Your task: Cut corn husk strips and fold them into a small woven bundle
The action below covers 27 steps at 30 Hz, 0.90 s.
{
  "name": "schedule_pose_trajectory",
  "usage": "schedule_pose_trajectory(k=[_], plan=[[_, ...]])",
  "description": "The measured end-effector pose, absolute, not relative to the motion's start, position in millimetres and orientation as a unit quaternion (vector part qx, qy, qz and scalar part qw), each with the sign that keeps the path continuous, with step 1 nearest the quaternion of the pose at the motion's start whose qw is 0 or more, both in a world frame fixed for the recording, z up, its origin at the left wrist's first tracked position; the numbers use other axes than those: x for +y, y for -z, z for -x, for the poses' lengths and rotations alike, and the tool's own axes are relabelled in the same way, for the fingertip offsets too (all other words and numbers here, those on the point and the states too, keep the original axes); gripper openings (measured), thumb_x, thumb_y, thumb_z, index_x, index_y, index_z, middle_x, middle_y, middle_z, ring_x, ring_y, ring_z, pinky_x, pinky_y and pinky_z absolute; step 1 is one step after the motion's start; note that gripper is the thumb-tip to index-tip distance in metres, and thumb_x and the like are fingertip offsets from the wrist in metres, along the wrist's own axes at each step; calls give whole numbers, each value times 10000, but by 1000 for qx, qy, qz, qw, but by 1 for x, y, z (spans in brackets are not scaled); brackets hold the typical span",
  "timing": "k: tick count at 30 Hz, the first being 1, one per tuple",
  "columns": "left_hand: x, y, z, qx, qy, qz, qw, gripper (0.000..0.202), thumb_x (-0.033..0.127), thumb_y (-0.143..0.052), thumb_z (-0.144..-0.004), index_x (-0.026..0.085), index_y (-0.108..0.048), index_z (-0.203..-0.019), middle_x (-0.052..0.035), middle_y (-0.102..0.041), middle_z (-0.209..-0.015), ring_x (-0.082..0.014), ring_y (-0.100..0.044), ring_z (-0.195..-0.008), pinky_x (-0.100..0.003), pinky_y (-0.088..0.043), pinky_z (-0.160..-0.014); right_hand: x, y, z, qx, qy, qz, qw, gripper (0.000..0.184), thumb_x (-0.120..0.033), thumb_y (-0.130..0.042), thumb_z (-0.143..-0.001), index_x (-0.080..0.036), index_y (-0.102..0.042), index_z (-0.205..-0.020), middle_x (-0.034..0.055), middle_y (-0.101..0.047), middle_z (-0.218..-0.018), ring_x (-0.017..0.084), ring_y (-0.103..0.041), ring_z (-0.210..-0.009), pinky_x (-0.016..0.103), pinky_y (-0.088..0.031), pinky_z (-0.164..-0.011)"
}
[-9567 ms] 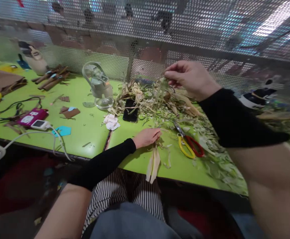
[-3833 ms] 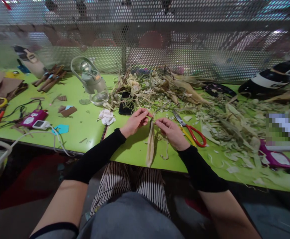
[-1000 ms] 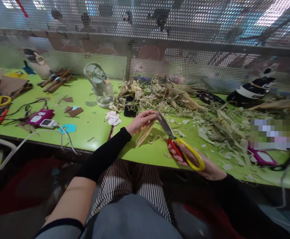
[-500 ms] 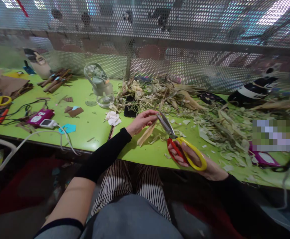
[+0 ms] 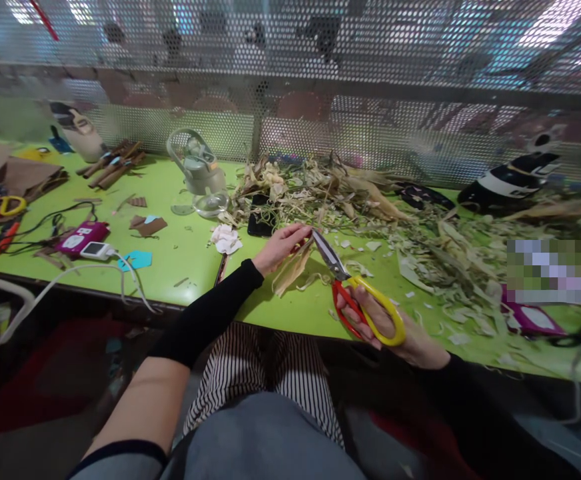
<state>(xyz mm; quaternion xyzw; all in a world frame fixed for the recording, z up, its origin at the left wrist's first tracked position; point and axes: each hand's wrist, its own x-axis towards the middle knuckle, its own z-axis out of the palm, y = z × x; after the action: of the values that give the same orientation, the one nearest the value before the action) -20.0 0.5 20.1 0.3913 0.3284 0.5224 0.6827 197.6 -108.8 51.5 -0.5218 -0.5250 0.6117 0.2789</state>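
Note:
Near the middle of the green table, my left hand (image 5: 284,248) pinches a strip of dried corn husk (image 5: 291,272), which hangs down below the fingers. My right hand (image 5: 385,323) is wrapped round the scissors (image 5: 339,268), with one red and one yellow handle loop. The blades point up and left, and their tips reach the fingertips of my left hand. They look nearly closed. Just behind the hands lies a heap of dry husk strips and shreds (image 5: 315,193). Small pale scraps (image 5: 373,246) are scattered beside the blades.
Behind my left hand are a dark phone (image 5: 260,217), a crumpled tissue (image 5: 226,239) and a clear-based bottle (image 5: 203,177). Purple boxes with cables lie at left (image 5: 83,238) and right (image 5: 533,319). A black bottle (image 5: 505,180) lies at the back right, before a perforated metal screen (image 5: 210,87).
The scissors have shifted slightly left, and their blades are closer together. My right hand has moved slightly left with them. My left hand still pinches the husk, moved a little left.

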Motion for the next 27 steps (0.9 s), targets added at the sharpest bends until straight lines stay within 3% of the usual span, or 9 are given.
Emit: schedule_pose_trajectory(k=[7, 12, 27], plan=[[-2, -24, 21, 340, -519, -384, 684, 172, 337, -742, -967, 182, -762, -894, 8, -722, -864, -50, -525, -663, -190, -371, -613, -113, -50, -205, -521, -615, 511, 299, 648, -865, -711, -786, -228, -594, -807, -42, -481, -592, 59, -351, -421, 188, -320, -359], [-1, -21, 21, 333, -510, -402, 684, 88, 271, -770, -924, 193, -742, -896, 27, -719, -839, -53, -551, -672, -193, -368, -622, -116, -53, -204, -530, -613, 509, 290, 673, -883, -719, -756, -235, -542, -787, -37, -497, -636, 74, -367, -454, 209, -335, -373], [-1, -21, 21, 345, -501, -417, 675, 130, 196, -756, -924, 199, -781, -1052, -14, -774, -922, -96, -650, -807, -231, -379, -692, -109, -48, -198, -503, -631, 497, 319, 714, -925, -676, -758, -220, -633, -855, -63, -477, -569, 44, -329, -391, 190, -354, -372]])
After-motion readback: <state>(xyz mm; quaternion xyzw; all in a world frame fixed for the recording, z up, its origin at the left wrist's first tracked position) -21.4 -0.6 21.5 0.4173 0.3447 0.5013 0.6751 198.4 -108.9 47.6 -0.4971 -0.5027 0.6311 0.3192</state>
